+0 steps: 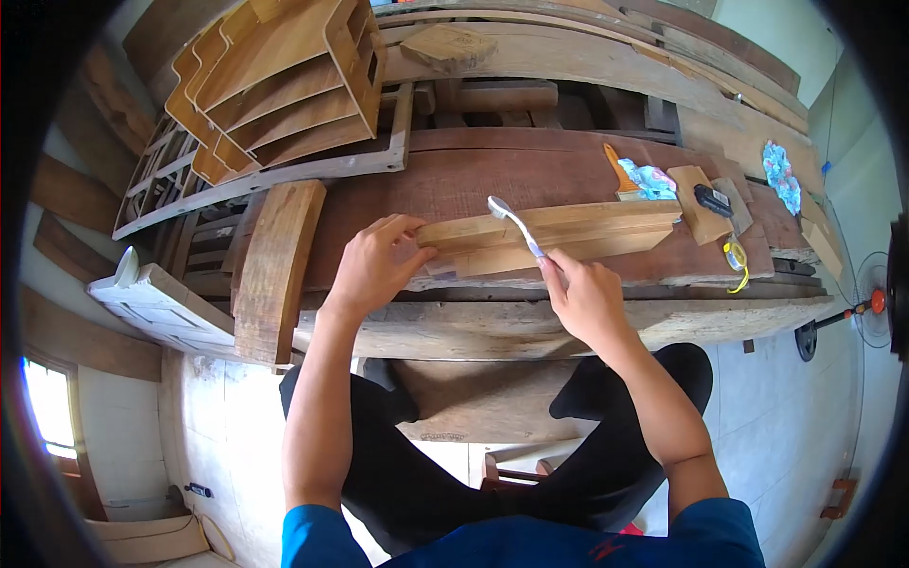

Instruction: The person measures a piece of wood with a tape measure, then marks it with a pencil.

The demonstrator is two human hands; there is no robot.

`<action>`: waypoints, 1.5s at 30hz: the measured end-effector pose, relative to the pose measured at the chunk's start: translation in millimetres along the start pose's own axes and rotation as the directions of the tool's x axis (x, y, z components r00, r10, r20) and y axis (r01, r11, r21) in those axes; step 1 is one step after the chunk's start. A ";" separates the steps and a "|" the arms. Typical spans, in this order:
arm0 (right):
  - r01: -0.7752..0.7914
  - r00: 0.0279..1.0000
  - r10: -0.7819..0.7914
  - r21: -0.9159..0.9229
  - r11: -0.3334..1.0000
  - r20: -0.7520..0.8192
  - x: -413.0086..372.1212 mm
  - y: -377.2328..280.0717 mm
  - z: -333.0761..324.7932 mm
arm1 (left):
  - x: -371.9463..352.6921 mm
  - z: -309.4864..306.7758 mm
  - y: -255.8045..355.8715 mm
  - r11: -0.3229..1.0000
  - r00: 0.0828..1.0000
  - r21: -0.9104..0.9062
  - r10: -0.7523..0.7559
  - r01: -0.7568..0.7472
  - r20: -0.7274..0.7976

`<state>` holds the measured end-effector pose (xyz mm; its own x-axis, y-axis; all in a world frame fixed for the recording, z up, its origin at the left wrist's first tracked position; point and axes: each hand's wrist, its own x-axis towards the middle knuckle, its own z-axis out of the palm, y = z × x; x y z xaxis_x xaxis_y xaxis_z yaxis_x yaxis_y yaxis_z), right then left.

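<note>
head view, looking down over the bench: shows a long wooden piece lying flat on a reddish plank, just beyond both hands, with its long axis running left to right and rising slightly toward the far right. finds the left hand at the piece's left end, fingers curled over the top edge and thumb against the near face, gripping it. finds the right hand by the middle of the near edge, pinching the handle of a white toothbrush between thumb and fingers; puts the brush head up and to the left, touching the top of the piece close to the left hand's fingertips. places the left hand nearer the brushed end, the right hand lower and nearer the body. notes, farther right on the plank, an orange-handled paintbrush beside a blue cloth, a small black object on a wood offcut, and a yellow loop. notes a slotted wooden rack at far left. reads no brand or label anywhere; leaves the faint print on the board below the bench as too small to make out.
</note>
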<state>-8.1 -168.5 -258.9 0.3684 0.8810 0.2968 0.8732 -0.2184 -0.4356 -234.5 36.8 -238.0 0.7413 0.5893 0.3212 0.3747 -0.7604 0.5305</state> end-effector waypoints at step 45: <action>0.172 0.985 -0.173 -0.053 0.984 -0.003 10.3 -34.6 19.1 | -0.2 0.0 -1.2 0.989 0.993 -0.098 -0.101 0.108 0.067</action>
<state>-40.6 -143.9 -257.0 0.2129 0.9043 0.3699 0.9394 -0.0854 -0.3321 -235.1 37.6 -238.7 0.7352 0.6437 0.2124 0.3960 -0.6622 0.6361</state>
